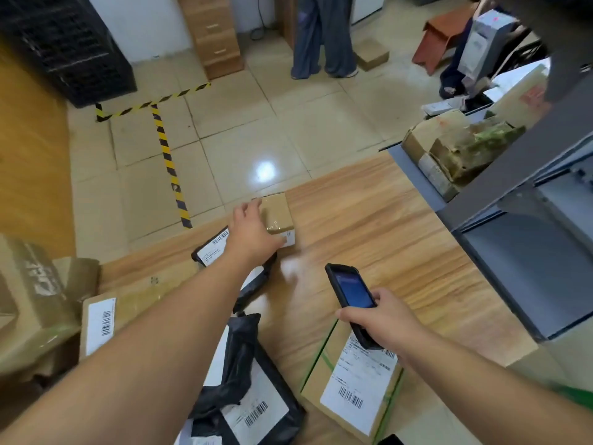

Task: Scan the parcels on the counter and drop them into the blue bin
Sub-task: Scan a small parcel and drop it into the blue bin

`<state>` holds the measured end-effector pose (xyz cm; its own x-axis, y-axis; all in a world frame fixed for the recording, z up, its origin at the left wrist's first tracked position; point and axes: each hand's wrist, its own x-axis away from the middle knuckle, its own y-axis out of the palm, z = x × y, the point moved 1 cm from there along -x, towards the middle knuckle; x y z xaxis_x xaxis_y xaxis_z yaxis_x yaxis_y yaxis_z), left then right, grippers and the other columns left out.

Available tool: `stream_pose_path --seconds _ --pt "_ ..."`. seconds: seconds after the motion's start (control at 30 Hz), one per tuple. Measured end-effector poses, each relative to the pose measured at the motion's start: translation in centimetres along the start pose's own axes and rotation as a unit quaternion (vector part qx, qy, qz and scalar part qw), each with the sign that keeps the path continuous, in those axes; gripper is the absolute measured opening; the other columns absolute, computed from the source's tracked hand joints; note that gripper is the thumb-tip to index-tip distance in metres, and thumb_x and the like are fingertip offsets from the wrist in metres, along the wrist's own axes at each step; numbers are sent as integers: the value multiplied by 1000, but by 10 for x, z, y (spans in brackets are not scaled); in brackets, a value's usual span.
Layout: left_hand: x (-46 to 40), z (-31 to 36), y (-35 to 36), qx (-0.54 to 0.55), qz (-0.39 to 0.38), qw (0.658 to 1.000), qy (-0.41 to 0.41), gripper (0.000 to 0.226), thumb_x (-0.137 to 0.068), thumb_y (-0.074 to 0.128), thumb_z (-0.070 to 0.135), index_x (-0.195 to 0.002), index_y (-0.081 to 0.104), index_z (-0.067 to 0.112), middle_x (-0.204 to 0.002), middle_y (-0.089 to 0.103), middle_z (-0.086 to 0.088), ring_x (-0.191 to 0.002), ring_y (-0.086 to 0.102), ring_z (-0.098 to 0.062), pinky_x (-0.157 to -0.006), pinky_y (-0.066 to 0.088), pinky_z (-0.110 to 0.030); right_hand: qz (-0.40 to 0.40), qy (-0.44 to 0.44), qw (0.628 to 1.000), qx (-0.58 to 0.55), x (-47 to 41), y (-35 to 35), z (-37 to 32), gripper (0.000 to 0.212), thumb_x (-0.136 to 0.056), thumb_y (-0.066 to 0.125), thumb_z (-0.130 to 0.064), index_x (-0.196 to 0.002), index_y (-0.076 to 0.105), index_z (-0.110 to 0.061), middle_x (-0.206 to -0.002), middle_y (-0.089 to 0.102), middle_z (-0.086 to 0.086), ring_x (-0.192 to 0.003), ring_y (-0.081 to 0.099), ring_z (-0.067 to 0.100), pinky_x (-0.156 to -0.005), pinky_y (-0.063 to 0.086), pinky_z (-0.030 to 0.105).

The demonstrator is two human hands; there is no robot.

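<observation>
1. We saw the left hand (248,231) reached out over the far edge of the wooden counter (385,226), its fingers and thumb curled round a small cardboard box (278,216) sealed with clear tape, the thumb lying by the white label at the box's near corner
2. That small box sat on the counter at its far edge, just above the tiled floor (244,123) beyond
3. The right hand (382,319) gripped a black handheld scanner (351,292), its blue screen lit and facing up, its top end tilted toward the small box
4. Under the left forearm lay a black poly mailer (211,248) with a white barcode label, touching the near side of the small box
5. Below the right hand rested a flat cardboard parcel (349,387) with green tape along its edges and a large white shipping label
6. Near the bottom middle lay another crumpled black poly bag (244,380) with a barcode label
7. At the left edge of the counter we noted a brown box with a barcode label (99,319), beside a larger taped carton (35,303)
8. On the floor ran yellow-and-black hazard tape (170,168), with a black plastic crate (67,43) at the upper left
9. A person in wide grey trousers (321,36) stood at the far side of the room
10. We could not find the blue bin in this view
</observation>
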<state>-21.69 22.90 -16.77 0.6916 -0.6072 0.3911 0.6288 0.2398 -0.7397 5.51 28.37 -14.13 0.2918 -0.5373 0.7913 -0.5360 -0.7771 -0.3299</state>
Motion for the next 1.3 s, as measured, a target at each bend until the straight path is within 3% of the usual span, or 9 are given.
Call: stream_pose_path --seconds 0.17,0.47,0.7,0.87,1.0,1.13,1.3 --pt "-25 5 1 -82 -43 995 25 112 -80 80 22 -166 8 29 -174 0 3 -156 16 -37 -120 32 -49 0 14 1000 -8 -8 1 0 51 -72 90 -37 -109 57 -24 -106 70 6 -90 74 25 -61 57 31" --pt "-27 0 1 -94 -36 994 50 105 -76 81 20 -163 21 25 -158 28 -4 -140 41 -36 -109 47 -48 10 8 1000 -12 -2 -5 -2 48 -73 91 -34 -102 54 -29 -109 70 7 -93 76 27 -81 66 45" --pt "-10 1 10 -120 -51 991 40 89 -87 74 27 -160 24 25 -152 30 -10 -129 48 -39 -97 52 -49 15 -4 1000 -4 10 -9 3 49 -73 91 -36 -107 57 -25 -107 71 6 -92 75 24 -74 64 38" --pt "-3 3 22 -112 -38 991 58 87 -96 57 12 -163 10 41 -170 9 -8 -138 43 -42 -98 52 -49 10 7 1000 -11 15 -9 14 45 -76 89 -32 -105 56 -24 -107 70 5 -93 74 23 -68 60 32" --pt "-6 2 22 -108 -56 992 39 93 -93 62 24 -163 5 44 -172 -1 -4 -142 39 -45 -105 50 -52 21 14 1000 -18 15 -14 20 48 -75 90 -33 -108 57 -24 -106 72 3 -90 75 20 -68 61 32" --pt "-9 3 23 -114 -58 991 28 108 -85 77 22 -162 3 43 -166 9 -10 -124 52 -44 -96 57 -54 28 13 999 -25 15 -20 24 47 -75 90 -33 -106 56 -24 -107 71 3 -90 75 19 -64 60 29" --pt "-1 6 26 -91 -35 995 25 110 -82 82 24 -161 8 37 -153 21 -11 -113 57 -41 -89 58 -51 32 13 999 -21 14 -23 26 48 -74 91 -35 -103 54 -27 -107 71 4 -89 75 20 -65 61 31"
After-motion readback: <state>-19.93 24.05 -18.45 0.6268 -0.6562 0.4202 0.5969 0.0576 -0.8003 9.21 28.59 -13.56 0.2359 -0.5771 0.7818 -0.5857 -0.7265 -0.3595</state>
